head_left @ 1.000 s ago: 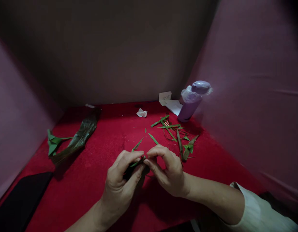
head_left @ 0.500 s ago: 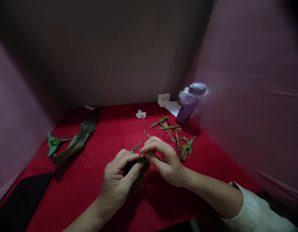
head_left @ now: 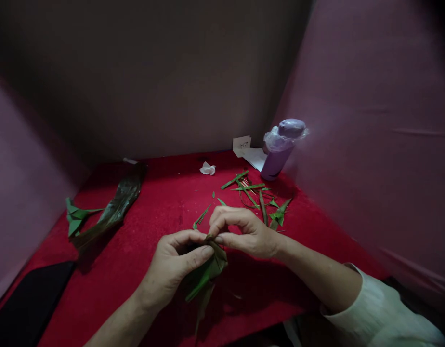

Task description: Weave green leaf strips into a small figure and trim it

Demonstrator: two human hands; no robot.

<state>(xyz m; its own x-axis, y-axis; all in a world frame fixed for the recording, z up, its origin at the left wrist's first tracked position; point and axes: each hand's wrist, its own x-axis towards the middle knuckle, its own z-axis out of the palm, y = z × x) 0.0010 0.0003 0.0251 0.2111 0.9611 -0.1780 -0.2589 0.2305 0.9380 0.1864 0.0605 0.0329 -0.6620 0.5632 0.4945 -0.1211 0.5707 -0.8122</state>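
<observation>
Over a red cloth-covered table (head_left: pixel 164 197), both my hands work on a folded green leaf piece (head_left: pixel 204 274). My left hand (head_left: pixel 172 267) is closed around it, thumb and fingers gripping its upper part, and the leaf's tail hangs down toward me. My right hand (head_left: pixel 244 231) pinches the top of the same leaf with its fingertips, right against my left thumb. What lies inside the fold is hidden.
A long dark leaf (head_left: pixel 114 209) and a small folded green leaf (head_left: pixel 74 219) lie at the left. Several leaf strips and scraps (head_left: pixel 258 195) are scattered at the right. At the back stand a purple bottle (head_left: pixel 278 149), white papers (head_left: pixel 249 149) and a crumpled tissue (head_left: pixel 207 168). A black object (head_left: pixel 27 299) lies front left.
My hands have turned the leaf piece, so more of its green fold and tail show below my left hand. My right hand has shifted its pinch onto the top.
</observation>
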